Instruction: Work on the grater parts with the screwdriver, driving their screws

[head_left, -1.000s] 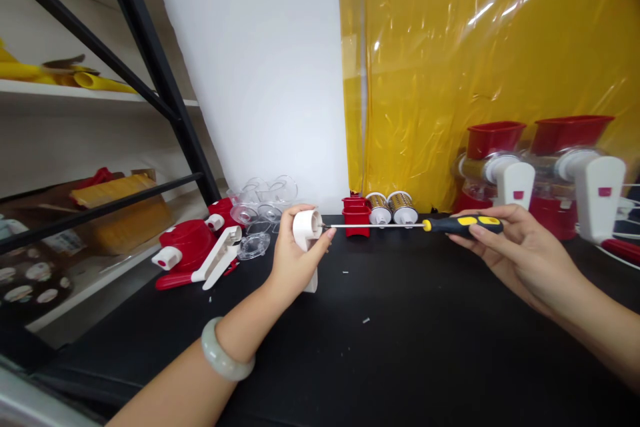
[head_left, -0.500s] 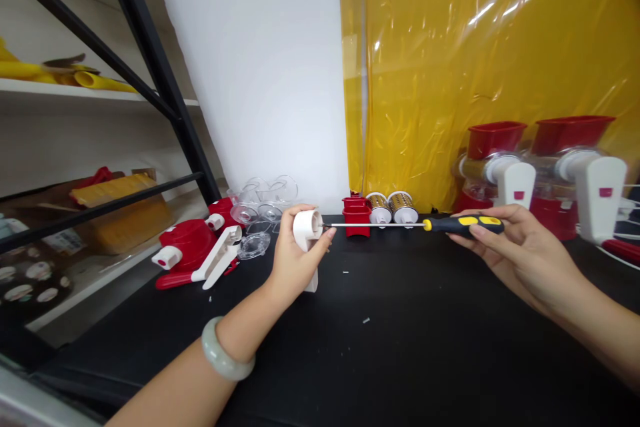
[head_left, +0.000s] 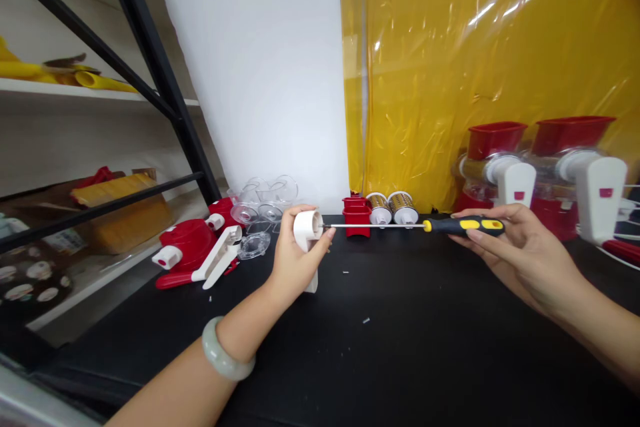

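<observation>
My left hand (head_left: 296, 250) is closed round a white plastic crank-arm part (head_left: 304, 230), whose round hollow end faces right. In my right hand (head_left: 520, 247) is a screwdriver (head_left: 463, 225) with a black and yellow handle, held level between thumb and fingers. Its long thin shaft runs left, and the tip reaches into the round end of the white part. Whether a screw sits under the tip is too small to tell. Below, on the black table (head_left: 410, 360), lie small screws, one of them a loose screw (head_left: 367, 320).
At left are red bases (head_left: 185, 247), a white crank handle with red grip (head_left: 220, 260) and clear plastic parts (head_left: 255, 213). Behind stand a red hopper (head_left: 357, 217) and grater drums (head_left: 403, 207). Assembled rotary graters (head_left: 593, 180) stand at right. A black-framed shelf (head_left: 170, 93) borders the left.
The screwdriver handle has turned slightly about its length, and my right fingers have shifted a little on it. My left hand and the white part stay in place.
</observation>
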A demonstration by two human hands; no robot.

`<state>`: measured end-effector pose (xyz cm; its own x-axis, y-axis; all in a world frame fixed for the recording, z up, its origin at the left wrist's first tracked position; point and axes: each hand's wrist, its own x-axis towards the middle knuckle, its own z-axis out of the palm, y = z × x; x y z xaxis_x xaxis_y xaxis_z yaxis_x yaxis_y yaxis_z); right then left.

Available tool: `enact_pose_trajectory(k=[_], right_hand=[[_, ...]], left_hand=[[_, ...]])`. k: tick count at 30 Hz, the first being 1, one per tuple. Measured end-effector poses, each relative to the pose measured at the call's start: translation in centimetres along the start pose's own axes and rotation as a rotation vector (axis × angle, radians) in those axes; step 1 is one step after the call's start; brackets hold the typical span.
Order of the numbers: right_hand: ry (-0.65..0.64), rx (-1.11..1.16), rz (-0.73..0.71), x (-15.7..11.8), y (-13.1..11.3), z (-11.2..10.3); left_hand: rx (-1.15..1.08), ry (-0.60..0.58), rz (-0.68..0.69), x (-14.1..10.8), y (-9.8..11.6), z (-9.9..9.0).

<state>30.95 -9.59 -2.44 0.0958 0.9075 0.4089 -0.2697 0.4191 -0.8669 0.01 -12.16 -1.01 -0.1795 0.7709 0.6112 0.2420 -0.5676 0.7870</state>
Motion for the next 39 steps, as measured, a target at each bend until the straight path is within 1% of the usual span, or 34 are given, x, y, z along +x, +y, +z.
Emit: enact_pose_trajectory(k=[5,8,10,12,14,15,17,20,22,24,27,30,33,35,39], right_hand=[[-0.026,-0.034,0.075,0.0,0.3,0.0],[-0.048,-0.066,0.032,0.1,0.8,-0.2],[-0.086,-0.164,-0.005,0.1,0.8,-0.6],[-0.108,-0.354,-0.032,0.0,0.8,-1.0],[-0.096,-0.507,-0.060,0.1,0.7,-1.3],[-0.086,-0.521,-0.074,0.1,0.7,-1.3],[-0.084,-0.437,-0.083,0.3,0.8,-1.3],[-0.075,-0.215,-0.041,0.5,0.8,-1.0],[-0.072,-0.122,0.013,0.5,0.6,-0.8],[-0.096,-0.083,0.090,0.4,0.4,-0.7],[-0.136,-0.044,0.187,0.2,0.3,-0.5],[-0.149,-0.068,0.211,0.2,0.6,-0.5],[-0.173,-0.238,0.193,0.2,1.1,-0.7],[-0.189,-0.299,0.168,0.3,1.2,-0.9],[-0.153,-0.200,0.127,0.2,0.7,-0.5]], left_hand=[[-0.004,0.009,0.007,0.0,0.0,0.1],[-0.007,0.017,0.010,0.0,-0.1,0.1],[-0.008,0.028,0.012,0.0,-0.1,0.0],[-0.007,0.039,0.017,0.1,0.0,0.0],[-0.007,0.046,0.026,0.1,0.0,-0.1],[-0.007,0.048,0.030,0.1,0.1,-0.1],[-0.009,0.054,0.033,0.2,0.1,-0.1],[-0.015,0.063,0.020,0.2,0.1,-0.1],[-0.019,0.062,0.017,0.2,0.1,-0.1],[-0.018,0.057,0.021,0.2,0.1,0.0],[-0.014,0.056,0.026,0.2,0.2,0.0],[-0.017,0.066,0.029,0.1,0.2,0.0],[-0.020,0.069,0.030,0.1,0.3,0.0],[-0.025,0.071,0.030,0.1,0.2,-0.1],[-0.042,0.093,0.025,0.4,0.0,-0.2]])
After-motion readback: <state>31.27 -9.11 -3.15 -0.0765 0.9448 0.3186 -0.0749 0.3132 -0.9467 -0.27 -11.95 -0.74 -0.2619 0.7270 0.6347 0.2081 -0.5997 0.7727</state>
